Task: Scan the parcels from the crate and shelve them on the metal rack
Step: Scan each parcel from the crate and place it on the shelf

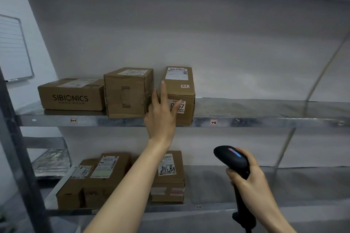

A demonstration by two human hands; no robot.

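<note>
The left hand point(162, 117) is spread with its fingers straight and grips nothing. It is at the front face of the parcel point(176, 87); contact cannot be confirmed. The parcel sits on the rack point(265, 121) shelf directly ahead of this nearer hand, with its long axis running away from it. Below and to the right, the right hand point(251, 181) grips the scanner point(232, 158).

Left box point(71, 96) reads SIBIONICS; shelf edge point(117, 121) tags read 1-1 and 1-2
</note>
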